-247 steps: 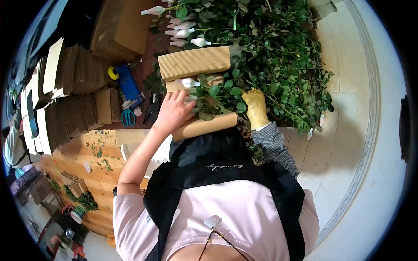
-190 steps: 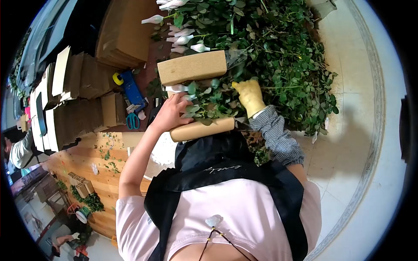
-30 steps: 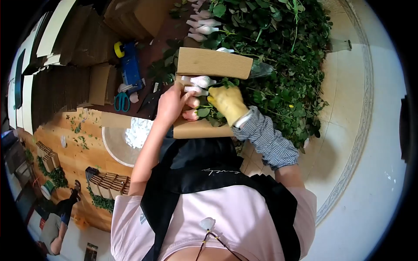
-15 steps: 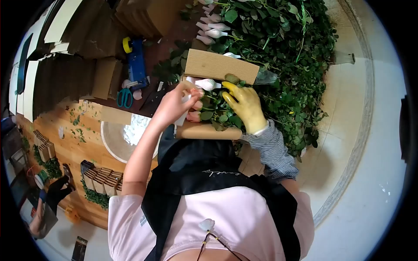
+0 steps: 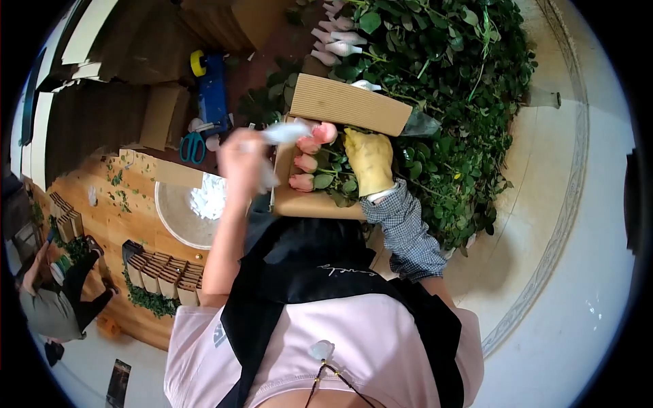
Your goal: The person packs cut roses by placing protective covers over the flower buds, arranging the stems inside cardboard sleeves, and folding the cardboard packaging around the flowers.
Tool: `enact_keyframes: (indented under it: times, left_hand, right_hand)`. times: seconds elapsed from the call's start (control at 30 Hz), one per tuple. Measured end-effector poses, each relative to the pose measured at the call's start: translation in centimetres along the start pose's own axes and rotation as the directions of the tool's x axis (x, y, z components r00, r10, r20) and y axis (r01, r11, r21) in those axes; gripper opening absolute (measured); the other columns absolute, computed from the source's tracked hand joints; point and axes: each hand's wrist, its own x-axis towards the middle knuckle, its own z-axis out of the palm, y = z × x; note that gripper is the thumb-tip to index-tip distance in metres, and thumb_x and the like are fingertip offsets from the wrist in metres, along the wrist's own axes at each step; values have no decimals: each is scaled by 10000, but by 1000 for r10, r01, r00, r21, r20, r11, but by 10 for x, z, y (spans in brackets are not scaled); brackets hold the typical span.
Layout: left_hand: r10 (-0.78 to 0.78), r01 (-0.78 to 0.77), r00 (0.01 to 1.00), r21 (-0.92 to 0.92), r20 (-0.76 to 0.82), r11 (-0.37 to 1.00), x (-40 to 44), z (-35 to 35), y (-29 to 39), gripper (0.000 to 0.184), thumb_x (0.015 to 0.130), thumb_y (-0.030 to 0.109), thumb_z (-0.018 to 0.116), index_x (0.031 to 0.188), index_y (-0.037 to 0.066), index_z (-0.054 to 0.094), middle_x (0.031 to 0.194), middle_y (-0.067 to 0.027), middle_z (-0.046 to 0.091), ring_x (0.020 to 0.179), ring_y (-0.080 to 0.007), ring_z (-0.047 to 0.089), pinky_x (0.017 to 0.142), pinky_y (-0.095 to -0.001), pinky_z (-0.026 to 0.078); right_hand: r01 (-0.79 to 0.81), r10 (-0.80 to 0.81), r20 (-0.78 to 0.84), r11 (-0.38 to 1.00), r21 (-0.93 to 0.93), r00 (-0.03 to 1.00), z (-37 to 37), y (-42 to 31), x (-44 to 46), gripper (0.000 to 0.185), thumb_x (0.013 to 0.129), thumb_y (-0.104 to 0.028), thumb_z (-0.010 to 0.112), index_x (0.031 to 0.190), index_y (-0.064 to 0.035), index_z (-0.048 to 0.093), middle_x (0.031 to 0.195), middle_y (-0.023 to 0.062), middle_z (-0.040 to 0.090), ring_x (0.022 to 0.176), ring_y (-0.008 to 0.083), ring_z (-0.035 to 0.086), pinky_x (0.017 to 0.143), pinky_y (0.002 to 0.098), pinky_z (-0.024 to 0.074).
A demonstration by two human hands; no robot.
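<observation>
My left hand [image 5: 239,162] grips blurry white net [image 5: 286,132]. Pink roses [image 5: 305,162] lie sideways, heads left. My right hand [image 5: 369,162]'s grip: can't tell.

From my remote seat I see a dark red table [image 5: 239,85]. A tape dispenser [image 5: 213,95], scissors [image 5: 192,148] and a cardboard stack [image 5: 248,26] lie on its left part. A thick bed of leafy stems [image 5: 462,88] covers most of its right part. Near its front edge I have an open cardboard wrap [image 5: 320,207], with pink roses [image 5: 306,163] lying across it. Below, on the left, I make out a wood floor [image 5: 139,221], strewn with leaf scraps [image 5: 117,199] and bearing wrapped bundles [image 5: 162,275] in rows. To the right runs a tile floor [image 5: 537,170].
</observation>
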Motion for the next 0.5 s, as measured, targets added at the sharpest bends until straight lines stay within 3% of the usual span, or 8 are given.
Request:
enact_keyframes:
  times: [0.03, 0.1, 0.13, 0.2, 0.27, 0.33, 0.4, 0.5]
  left_hand:
    - [-198, 194, 980, -83, -35, 977, 7, -35, -6, 147, 931, 107, 621, 804, 34, 629, 751, -38, 634, 720, -160, 621, 680, -315, 510]
    - [-237, 233, 970, -85, -45, 969, 11, -61, -18, 152, 940, 83, 601, 806, 13, 618, 870, -48, 644, 823, -138, 614, 780, -308, 509]
    - [-81, 81, 997, -2, -18, 997, 9, -61, -27, 162, 942, 73, 594, 798, 0, 606, 937, -72, 651, 871, -139, 617, 824, -306, 502]
    - [-87, 129, 957, -138, 277, 982, 7, -43, -30, 159, 933, 81, 618, 804, -5, 586, 1012, -67, 650, 935, -141, 613, 876, -284, 478]
    - [-288, 341, 775, 11, 563, 940, 23, -24, -36, 191, 932, 138, 649, 809, 7, 584, 982, -52, 674, 927, -155, 630, 854, -284, 483]
    - [-97, 132, 838, -27, 537, 991, 26, 15, -27, 242, 929, 208, 674, 834, -4, 606, 916, -66, 692, 883, -162, 639, 816, -304, 491]
    - [-126, 24, 892, 233, 434, 972, 30, 40, -16, 324, 918, 329, 662, 971, 9, 675, 839, -191, 705, 807, -330, 703, 741, -383, 536]
    - [-13, -51, 980, 315, 198, 948, 14, 67, -24, 295, 905, 305, 636, 946, 22, 707, 808, -216, 693, 792, -383, 699, 688, -427, 538]
  right_hand:
    - [-36, 35, 65, 999, 9, 997, 1, 1, 0, 255, 871, -275, 688, 1064, -116, 738, 832, 123, 722, 773, 337, 683, 731, 444, 547]
    - [12, -17, 65, 997, 77, 998, -4, 4, 0, 286, 868, -287, 693, 1088, -107, 729, 833, 121, 723, 770, 338, 683, 730, 444, 547]
    - [68, -77, 55, 987, 144, 996, -7, 3, 2, 319, 866, -299, 697, 1112, -98, 719, 833, 118, 724, 766, 339, 683, 728, 445, 547]
    - [58, -71, 184, 995, 77, 980, -9, -3, 7, 327, 845, -300, 708, 1102, -97, 712, 830, 114, 724, 781, 330, 691, 735, 442, 548]
    - [41, -5, 266, 991, -127, 964, -1, -11, 12, 281, 809, -272, 722, 1039, -111, 723, 819, 110, 723, 802, 313, 696, 745, 435, 548]
    - [60, -38, 116, 979, -195, 993, 12, -13, 9, 189, 746, -196, 738, 918, -123, 710, 776, 107, 713, 766, 303, 698, 736, 430, 542]
    - [49, -34, 94, 984, -169, 995, 10, -16, 6, 212, 742, -156, 723, 952, -130, 720, 772, 110, 713, 756, 302, 698, 732, 428, 541]
    - [-10, 73, 240, 967, -255, 968, 8, -22, 11, 166, 807, -170, 659, 957, -150, 729, 836, 99, 740, 837, 274, 715, 779, 399, 532]
